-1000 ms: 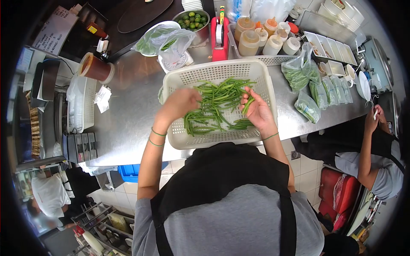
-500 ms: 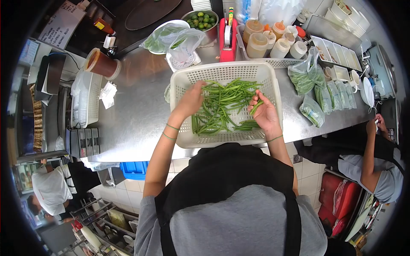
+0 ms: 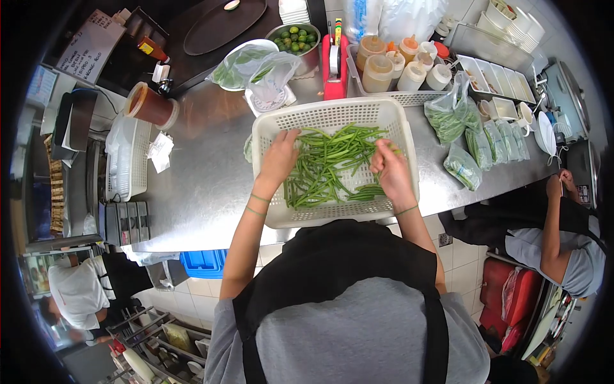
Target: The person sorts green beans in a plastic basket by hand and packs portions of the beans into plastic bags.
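Note:
Long green beans lie loosely in a white perforated basket on the steel table. My left hand is over the basket's left side, at the edge of the beans, its fingers bent and their tips partly hidden. Over the right side, my right hand is curled closed around green beans, of which only a little shows at the fingers. A smaller bunch of beans lies below it, near the basket's front right.
Bagged greens lie to the right; squeeze bottles stand in a tray behind. A red tape dispenser, a scale with a bag and a bowl of limes are behind the basket. A co-worker's hands are far right.
My right hand has turned over and its fingers have curled inward; its beans show less. My left hand has moved from above the beans to the basket's left side.

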Demonstrator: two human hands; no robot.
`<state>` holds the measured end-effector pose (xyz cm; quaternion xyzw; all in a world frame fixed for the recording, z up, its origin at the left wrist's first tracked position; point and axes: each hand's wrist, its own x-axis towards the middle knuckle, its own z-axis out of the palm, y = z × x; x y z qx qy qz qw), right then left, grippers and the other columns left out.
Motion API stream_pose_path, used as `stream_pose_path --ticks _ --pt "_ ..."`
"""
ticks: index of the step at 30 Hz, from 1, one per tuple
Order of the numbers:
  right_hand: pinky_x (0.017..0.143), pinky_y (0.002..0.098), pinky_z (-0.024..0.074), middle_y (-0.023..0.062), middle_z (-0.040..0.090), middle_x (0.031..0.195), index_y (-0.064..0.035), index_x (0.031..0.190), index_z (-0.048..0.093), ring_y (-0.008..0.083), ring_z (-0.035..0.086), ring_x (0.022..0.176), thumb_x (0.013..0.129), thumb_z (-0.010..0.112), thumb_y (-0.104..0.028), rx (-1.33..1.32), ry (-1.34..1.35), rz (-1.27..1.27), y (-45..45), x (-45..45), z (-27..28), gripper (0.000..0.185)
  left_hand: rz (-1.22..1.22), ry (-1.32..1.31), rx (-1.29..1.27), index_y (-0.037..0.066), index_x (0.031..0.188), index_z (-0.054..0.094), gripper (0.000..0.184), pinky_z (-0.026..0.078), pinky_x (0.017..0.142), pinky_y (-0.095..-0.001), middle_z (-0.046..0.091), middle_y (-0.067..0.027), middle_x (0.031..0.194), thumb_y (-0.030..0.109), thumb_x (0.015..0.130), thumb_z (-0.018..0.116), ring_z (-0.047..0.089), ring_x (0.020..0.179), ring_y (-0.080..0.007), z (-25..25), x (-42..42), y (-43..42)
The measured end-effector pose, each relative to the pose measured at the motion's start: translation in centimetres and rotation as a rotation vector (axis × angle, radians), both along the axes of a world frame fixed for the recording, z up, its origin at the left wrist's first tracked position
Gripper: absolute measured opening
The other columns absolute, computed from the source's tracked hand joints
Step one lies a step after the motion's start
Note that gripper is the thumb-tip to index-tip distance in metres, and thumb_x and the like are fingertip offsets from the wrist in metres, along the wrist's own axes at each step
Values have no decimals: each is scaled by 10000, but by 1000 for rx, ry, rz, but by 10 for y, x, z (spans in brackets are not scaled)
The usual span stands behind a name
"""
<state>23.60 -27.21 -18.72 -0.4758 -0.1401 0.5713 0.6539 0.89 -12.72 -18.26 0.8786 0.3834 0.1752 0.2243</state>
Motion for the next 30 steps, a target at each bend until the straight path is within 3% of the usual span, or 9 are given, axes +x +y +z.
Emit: stream_pose_path --ticks 1,3,6,13,16,19,25,28,30 --pt "600 288 426 12 550 714 -63 990 589 122 517 652 890 577 -172 -45 -261 69 0 -4 3 149 -2 -16 32 84 1134 532 376 479 779 -406 580 -156 1030 -3 773 593 592 915 -324 19 -3 -8" --pt "606 357 476 62 636 755 -72 1043 619 211 612 693 854 586 -153 326 -887 292 17 -23 -7 208 -14 -61 34 70 1098 554 338 466 795 -411 586 -145 1005 -9 771 588 585 911 -327 33 -11 -22" --pt "659 418 500 112 669 867 -131 1087 628 308 646 788 804 576 -125 77 -1502 752 19 -55 0 288 -81 -108 29 45 1009 589 252 454 801 -415 605 -127 913 -12 764 586 584 872 -328 30 -36 -33" --pt "661 449 507 152 655 793 -149 918 673 334 639 758 781 566 -147 -336 -1863 958 12 8 -17 174 -11 -286 62 38 940 631 131 438 813 -365 641 -102 858 30 826 567 599 819 -279 4 -58 -43" --pt "641 444 509 143 653 757 -129 841 670 327 641 738 787 576 -172 -270 -1747 602 5 -11 9 117 -12 -280 92 43 954 635 131 438 813 -363 647 -98 869 58 845 563 604 820 -273 4 -58 -42" --pt "633 447 507 143 653 751 -106 804 672 333 641 737 788 582 -184 -33 -1631 628 20 -72 10 120 -28 -293 133 41 939 624 124 439 788 -370 639 -106 856 50 835 557 596 805 -284 3 -58 -44" --pt "644 421 509 120 662 761 -122 793 682 320 642 727 771 601 -164 -244 -1825 756 31 -105 -19 93 -26 -379 121 51 951 610 135 432 787 -371 636 -106 852 47 831 550 591 788 -284 -4 -61 -41" --pt "654 403 512 122 667 777 -124 839 694 317 643 733 750 636 -161 53 -1429 468 19 -74 -16 112 -44 -357 133 57 955 619 132 431 791 -372 647 -102 857 59 841 551 601 786 -278 -3 -64 -41" --pt "658 399 512 131 668 798 -126 863 697 318 641 738 738 655 -165 -131 -1485 336 14 -64 6 137 -58 -347 125 58 953 624 129 430 791 -372 651 -101 859 66 847 552 605 784 -276 -3 -66 -43"
